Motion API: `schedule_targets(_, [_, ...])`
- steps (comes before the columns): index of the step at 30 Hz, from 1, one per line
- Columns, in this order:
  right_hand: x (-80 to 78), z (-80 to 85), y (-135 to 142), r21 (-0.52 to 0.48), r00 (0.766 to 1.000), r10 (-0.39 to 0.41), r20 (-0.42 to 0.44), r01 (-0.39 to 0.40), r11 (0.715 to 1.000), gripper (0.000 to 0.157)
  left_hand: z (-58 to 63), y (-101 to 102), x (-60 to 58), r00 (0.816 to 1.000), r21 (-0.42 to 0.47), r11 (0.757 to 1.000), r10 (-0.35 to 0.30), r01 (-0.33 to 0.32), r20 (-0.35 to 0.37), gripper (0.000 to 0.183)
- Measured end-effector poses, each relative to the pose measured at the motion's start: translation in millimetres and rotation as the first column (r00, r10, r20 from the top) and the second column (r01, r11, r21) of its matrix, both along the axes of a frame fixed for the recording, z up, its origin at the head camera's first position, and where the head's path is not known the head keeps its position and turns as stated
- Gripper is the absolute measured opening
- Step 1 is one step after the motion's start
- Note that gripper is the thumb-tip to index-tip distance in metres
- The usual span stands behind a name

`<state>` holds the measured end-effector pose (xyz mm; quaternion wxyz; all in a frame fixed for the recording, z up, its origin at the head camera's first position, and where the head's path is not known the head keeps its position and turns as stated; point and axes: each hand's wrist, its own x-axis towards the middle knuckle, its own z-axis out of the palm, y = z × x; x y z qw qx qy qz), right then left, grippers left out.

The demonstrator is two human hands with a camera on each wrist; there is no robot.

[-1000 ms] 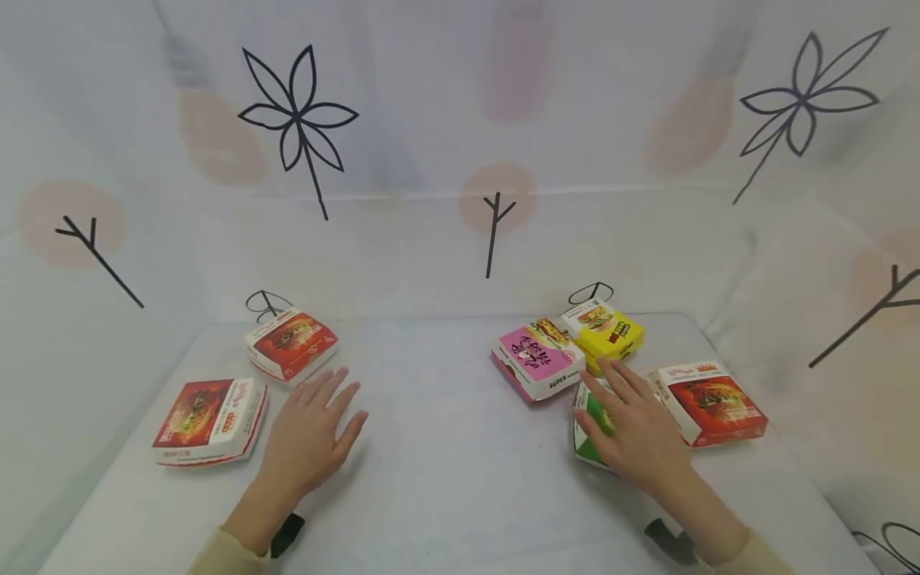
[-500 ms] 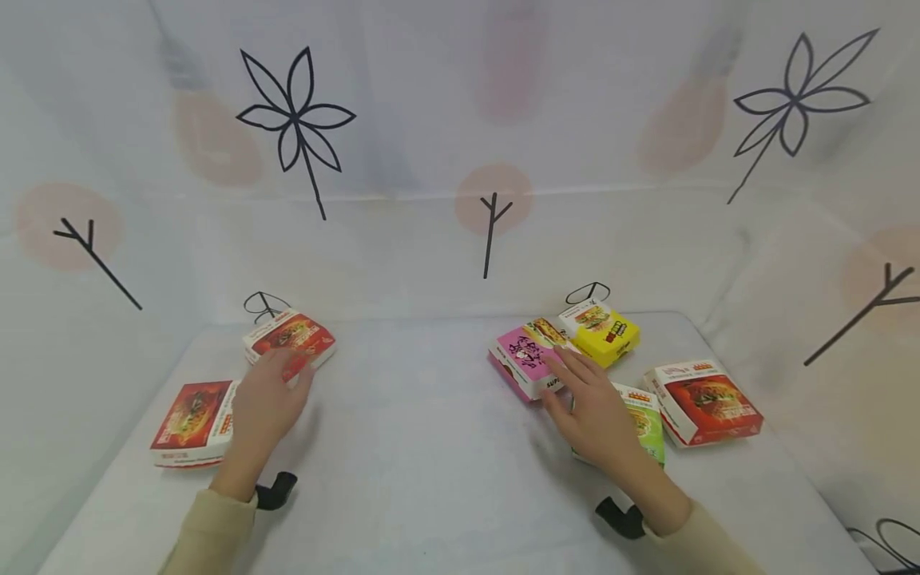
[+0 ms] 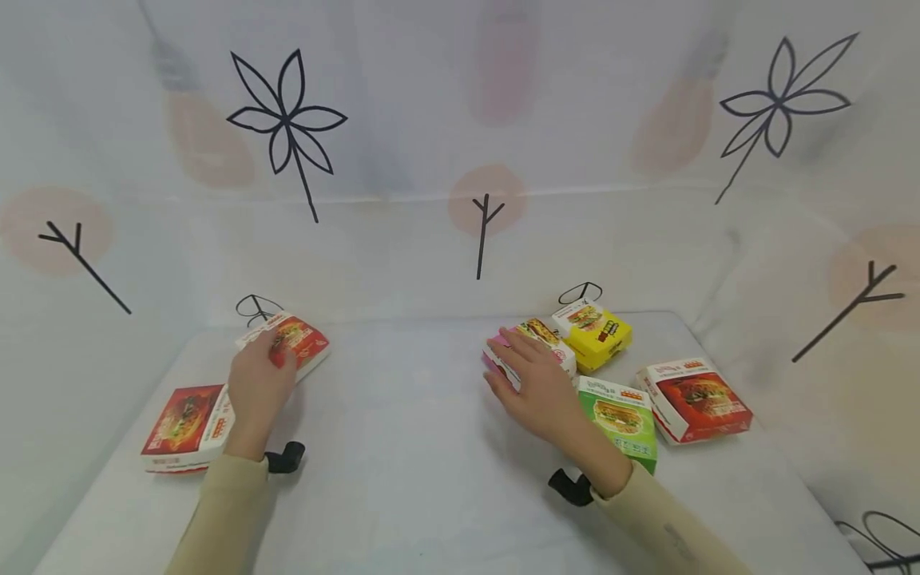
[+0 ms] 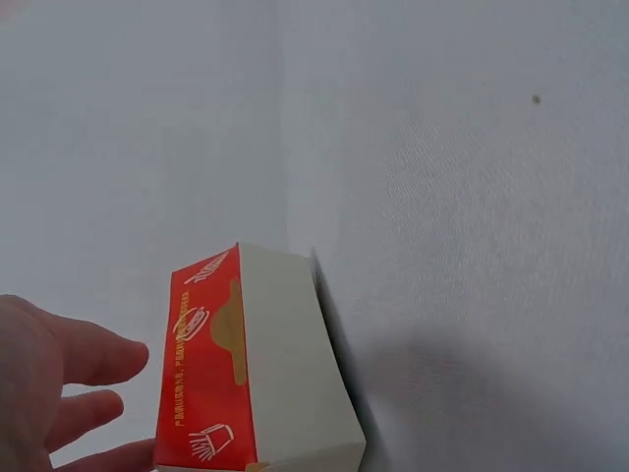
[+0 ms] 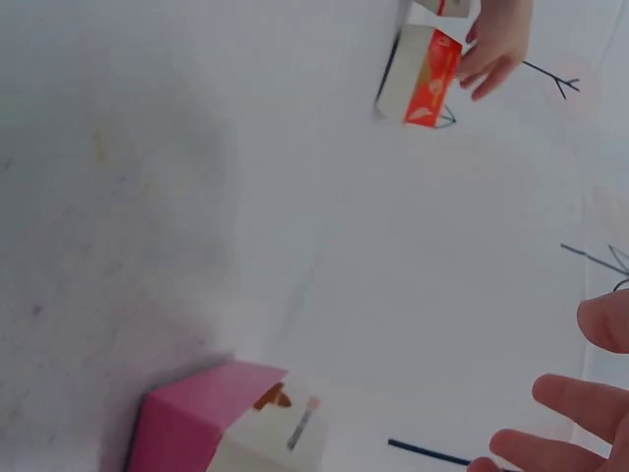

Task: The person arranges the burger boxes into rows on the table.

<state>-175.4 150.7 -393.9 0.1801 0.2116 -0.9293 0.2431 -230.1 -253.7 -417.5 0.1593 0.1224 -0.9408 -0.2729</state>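
While the left hand (image 3: 259,387) hung over the far-left red box (image 3: 305,339) at the back of the surface (image 3: 402,447), we saw its grip loose, the fingers apart from one another; whether a fingertip touched that box, we could not tell. Across from it, we found the right hand (image 3: 542,391) over the pink box (image 3: 552,340), partly covering it, its grip also apart with the fingers extended. Just behind and to the right of the pink box we saw the yellow box (image 3: 595,335). Nearer us, partly behind the right forearm, lay the green box (image 3: 618,419), with the right-hand red box (image 3: 697,399) just beside it. On the left, the near-left red box (image 3: 183,423) was partly hidden by the left hand. We noticed pale sleeves (image 3: 223,511) on both arms.
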Motion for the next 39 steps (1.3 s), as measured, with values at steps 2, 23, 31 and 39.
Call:
schedule_targets(2, [-2.4,0.7,-5.6,0.002,1.0,0.007,-0.005,-0.007,1.0,0.05,-3.0,-2.9,-3.8,0.999,-0.055,0.998,-0.028,0.029,0.019,0.052])
schedule_targets(23, [-19.6,-12.0,-41.6,-0.047,0.992,0.047,0.116,-0.042,0.998,0.051,-13.2,-5.0,8.4,0.956,-0.188,0.937,-0.286,0.293,0.065,0.048])
schedule_targets(31, [-24.5,-16.4,-51.9,-0.061,0.988,0.067,0.136,-0.059,0.996,0.05,-16.4,11.5,13.0,0.895,-0.186,0.877,-0.444,0.443,0.042,0.046])
schedule_targets(39, [-33.4,-23.4,-63.8,-0.131,0.978,0.105,0.18,-0.082,0.988,0.049,-24.7,28.0,13.8,0.857,-0.134,0.849,-0.516,0.511,0.0,0.046])
